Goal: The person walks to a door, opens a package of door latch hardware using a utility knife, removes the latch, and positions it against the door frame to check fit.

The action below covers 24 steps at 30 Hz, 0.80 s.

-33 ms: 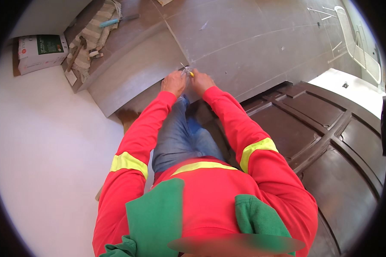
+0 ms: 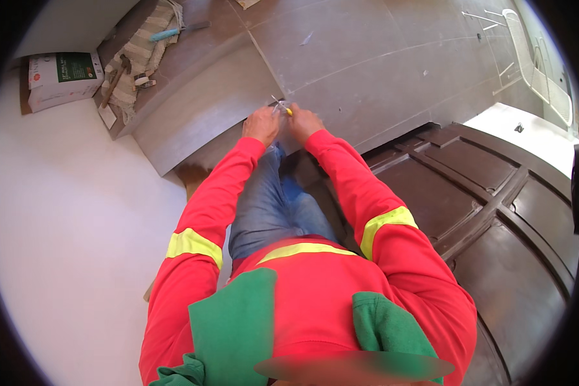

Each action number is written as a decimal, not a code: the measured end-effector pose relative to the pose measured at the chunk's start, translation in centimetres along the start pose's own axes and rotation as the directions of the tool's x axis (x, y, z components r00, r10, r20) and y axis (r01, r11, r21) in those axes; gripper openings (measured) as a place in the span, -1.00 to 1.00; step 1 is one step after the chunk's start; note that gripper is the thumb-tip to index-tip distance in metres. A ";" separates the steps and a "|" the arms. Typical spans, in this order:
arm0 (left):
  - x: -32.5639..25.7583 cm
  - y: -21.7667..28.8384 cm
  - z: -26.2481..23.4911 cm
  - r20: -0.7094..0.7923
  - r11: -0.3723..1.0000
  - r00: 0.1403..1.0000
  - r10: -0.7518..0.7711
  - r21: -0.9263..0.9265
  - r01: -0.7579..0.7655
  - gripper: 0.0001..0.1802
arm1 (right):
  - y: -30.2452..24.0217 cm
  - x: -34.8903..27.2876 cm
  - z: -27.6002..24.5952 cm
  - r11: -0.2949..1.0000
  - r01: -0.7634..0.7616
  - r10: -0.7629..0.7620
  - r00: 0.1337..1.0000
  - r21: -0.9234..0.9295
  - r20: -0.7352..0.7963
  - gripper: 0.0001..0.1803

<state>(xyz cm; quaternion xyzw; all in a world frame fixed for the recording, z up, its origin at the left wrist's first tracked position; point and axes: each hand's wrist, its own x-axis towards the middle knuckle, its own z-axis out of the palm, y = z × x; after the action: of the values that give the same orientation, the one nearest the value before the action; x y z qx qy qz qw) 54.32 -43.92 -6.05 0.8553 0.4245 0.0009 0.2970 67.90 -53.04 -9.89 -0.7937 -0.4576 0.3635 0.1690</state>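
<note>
My left hand [image 2: 262,125] and my right hand [image 2: 303,123] are close together in front of me, above the step's edge. In the fingers of my right hand is a thin tool with a yellow handle [image 2: 289,111] and a slim metal shaft that points up and left; its exact kind is too small to tell. The fingers of my left hand are closed on something pale and clear beside the tool's shaft, which I cannot make out.
A striped cloth [image 2: 149,45] lies at the upper left with a hammer [image 2: 117,78] and a blue-handled tool [image 2: 165,35]. A carton [image 2: 65,77] stands beside it. A dark panelled door [image 2: 424,199] is on the right, with a white wire rack [image 2: 540,80] beyond. A white wall [image 2: 77,212] rises at left.
</note>
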 end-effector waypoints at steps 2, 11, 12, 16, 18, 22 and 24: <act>-0.3 -0.2 -0.5 -0.031 0.996 0.996 0.081 -0.035 -0.082 -0.59 | 2.0 -0.3 0.4 0.995 -0.096 0.097 0.995 -0.025 0.039 -0.72; -0.5 0.0 -1.6 0.016 0.998 0.999 -0.031 -0.046 0.031 -0.59 | 6.3 -2.5 0.8 0.994 -0.029 0.040 0.994 0.109 -0.099 -0.70; -0.4 0.1 -1.5 0.013 0.999 0.999 -0.036 -0.040 0.036 -0.60 | 5.1 -1.9 0.7 0.994 0.012 -0.003 0.996 0.111 -0.087 -0.72; -0.6 0.9 -0.9 0.003 0.999 1.000 -0.018 -0.049 0.018 -0.60 | 1.0 0.3 -0.1 0.973 0.203 -0.197 0.978 0.111 -0.065 -0.74; -0.8 1.3 -0.7 0.006 0.998 1.000 -0.007 -0.057 0.008 -0.60 | 0.7 0.3 -0.8 0.982 0.173 -0.172 0.985 0.075 -0.029 -0.74; -1.3 1.8 -0.4 0.042 0.999 0.999 -0.010 -0.034 0.012 -0.61 | 2.9 -1.3 -1.8 0.994 0.112 -0.112 0.994 -0.017 -0.016 -0.75; -1.3 2.0 -0.2 0.060 1.000 0.998 -0.022 -0.013 0.023 -0.62 | 3.5 -1.8 -1.6 0.997 0.054 -0.053 0.998 -0.057 0.026 -0.75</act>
<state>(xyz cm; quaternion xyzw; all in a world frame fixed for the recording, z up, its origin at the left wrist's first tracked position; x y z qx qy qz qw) 54.85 -45.72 -4.56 0.8481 0.4248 -0.0252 0.3155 70.58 -56.29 -10.18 -0.7813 -0.4910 0.3549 0.1501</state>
